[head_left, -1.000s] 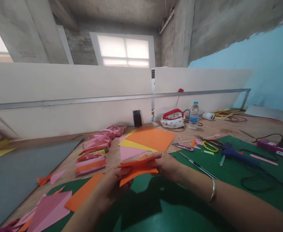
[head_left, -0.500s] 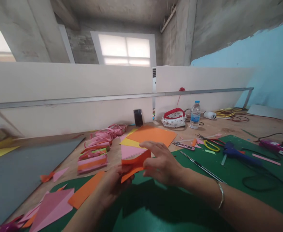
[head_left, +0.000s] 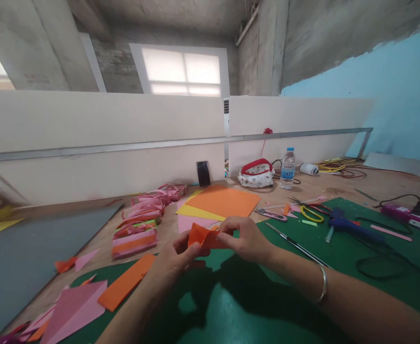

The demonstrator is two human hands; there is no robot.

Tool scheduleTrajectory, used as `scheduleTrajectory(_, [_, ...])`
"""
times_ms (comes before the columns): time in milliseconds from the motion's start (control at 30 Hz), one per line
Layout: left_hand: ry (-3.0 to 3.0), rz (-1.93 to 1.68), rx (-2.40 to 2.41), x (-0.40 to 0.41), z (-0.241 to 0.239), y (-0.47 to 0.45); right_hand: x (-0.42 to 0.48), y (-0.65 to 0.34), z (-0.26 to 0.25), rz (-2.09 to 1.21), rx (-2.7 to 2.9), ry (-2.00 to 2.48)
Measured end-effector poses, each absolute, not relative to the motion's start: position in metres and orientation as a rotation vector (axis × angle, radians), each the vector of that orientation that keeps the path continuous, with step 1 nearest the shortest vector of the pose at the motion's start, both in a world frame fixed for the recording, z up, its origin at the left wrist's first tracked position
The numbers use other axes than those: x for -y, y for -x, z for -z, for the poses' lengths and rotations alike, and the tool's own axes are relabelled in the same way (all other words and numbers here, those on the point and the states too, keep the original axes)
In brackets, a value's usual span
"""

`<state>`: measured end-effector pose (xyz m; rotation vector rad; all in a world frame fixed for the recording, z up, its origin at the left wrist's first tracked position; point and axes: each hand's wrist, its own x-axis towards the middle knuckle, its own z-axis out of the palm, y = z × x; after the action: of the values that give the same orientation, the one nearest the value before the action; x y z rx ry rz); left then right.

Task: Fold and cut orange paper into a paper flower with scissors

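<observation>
An orange piece of folded paper (head_left: 198,234) is held up above the green cutting mat (head_left: 210,310). My left hand (head_left: 181,253) grips its left side, thumb in front and fingers behind. At the right end, my right hand (head_left: 243,239) pinches the same paper between thumb and fingers; a bracelet circles that wrist. Behind the hands lie orange sheets (head_left: 227,200), a yellow sheet (head_left: 199,211) and pink paper (head_left: 191,223). An orange strip (head_left: 127,282) and a creased pink sheet (head_left: 75,310) rest near my left forearm.
Small pink paper bags (head_left: 134,242) stand in a row at left. On the right are a craft knife (head_left: 296,246), a cutter (head_left: 272,215), yellow-handled scissors (head_left: 312,214) and a blue glue gun (head_left: 353,228). A water bottle (head_left: 287,171), pouch (head_left: 256,174) and phone (head_left: 203,174) stand behind.
The orange paper has been turned and folded between my hands, its left part now standing in a peak. My right fingers went from spread along its edge to pinching its right end.
</observation>
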<state>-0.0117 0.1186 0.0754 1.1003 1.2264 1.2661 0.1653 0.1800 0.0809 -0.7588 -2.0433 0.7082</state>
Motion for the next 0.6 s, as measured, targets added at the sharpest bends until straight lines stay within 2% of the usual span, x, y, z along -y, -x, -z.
scheduleTrajectory(100, [-1.105,-1.300,-1.161,-0.1165,-0.0752,0.0115,-0.1820,-0.1646,-0.0787,-0.758,2.022,0.769])
scheduleTrajectory(233, [-1.063,-1.248,-1.311,-0.1194,-0.0749,0.0126,-0.1833,-0.1648,-0.0773,-0.856,2.032,0.732])
scheduleTrajectory(433, [-1.061,-1.273,-1.306,-0.1194,-0.0767,0.0148,-0.1852,-0.1653,-0.0783,-1.314,1.897,0.733])
scheduleTrajectory(600, [-1.231,-1.299,-1.333,-0.1137,-0.0830,0.0084,-0.1866,-0.1666,-0.0794,-1.314,1.878,0.752])
